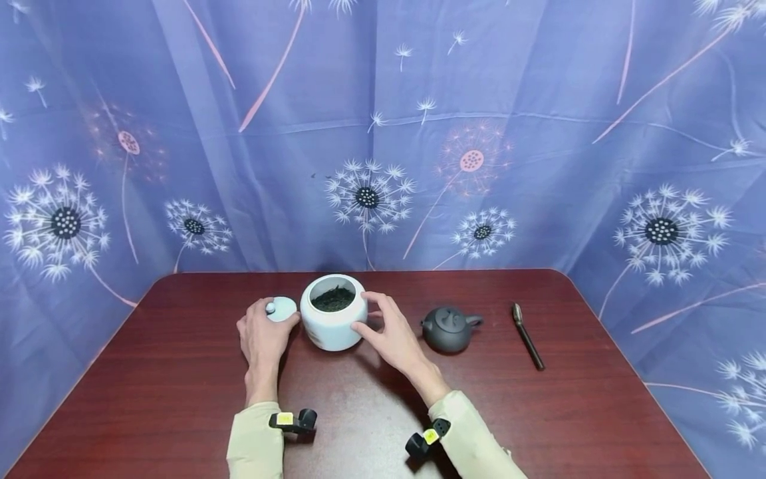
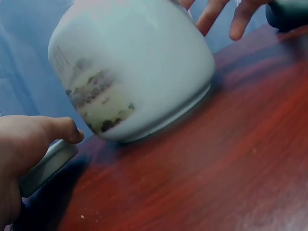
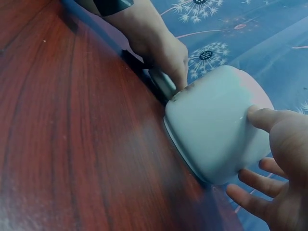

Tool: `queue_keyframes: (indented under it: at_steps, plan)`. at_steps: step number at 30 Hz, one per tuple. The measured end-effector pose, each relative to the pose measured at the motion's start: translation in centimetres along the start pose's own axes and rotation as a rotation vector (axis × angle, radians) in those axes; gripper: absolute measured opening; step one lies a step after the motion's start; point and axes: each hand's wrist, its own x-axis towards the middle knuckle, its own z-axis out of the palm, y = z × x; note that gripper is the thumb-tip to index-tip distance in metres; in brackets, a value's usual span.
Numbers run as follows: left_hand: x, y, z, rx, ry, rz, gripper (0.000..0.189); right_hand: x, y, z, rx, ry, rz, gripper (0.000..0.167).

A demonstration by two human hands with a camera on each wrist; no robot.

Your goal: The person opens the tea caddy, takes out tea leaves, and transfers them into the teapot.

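A white porcelain tea jar point(image 1: 334, 330), with a painted landscape on its side in the left wrist view, stands uncovered near the back of the table. Dark loose tea leaves point(image 1: 334, 299) lie inside it. My left hand point(image 1: 263, 336) grips the jar's round white lid point(image 1: 286, 307) by its edge, just left of the jar; its knob shows beside the fingers. On the other side, my right hand point(image 1: 391, 332) holds the jar, thumb on the front wall and index finger near the rim. Its lower fingers are spread by the jar in the right wrist view.
A dark clay teapot point(image 1: 447, 330) stands to the right of my right hand, handle pointing right. Farther right lies a slim tea scoop point(image 1: 528, 338) with a dark handle. A blue dandelion-print curtain point(image 1: 371, 133) hangs behind the reddish-brown table point(image 1: 353, 412).
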Motion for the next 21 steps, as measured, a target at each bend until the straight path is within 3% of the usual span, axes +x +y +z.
queue_keyframes:
  at_steps: [7,14,21]
  plan:
    - [0.0,0.5,-0.1,-0.101,0.045,-0.033,0.065,0.0,0.1,0.1,0.007,0.004,0.000,0.056]
    - [0.3,1.6,-0.8,-0.212,0.052,0.026,0.063,-0.1,0.1,0.1,0.006,0.004,0.006,0.056]
    - [0.5,2.3,-1.3,-0.281,0.055,0.016,0.063,-0.1,0.1,0.1,-0.005,0.008,0.003,0.056]
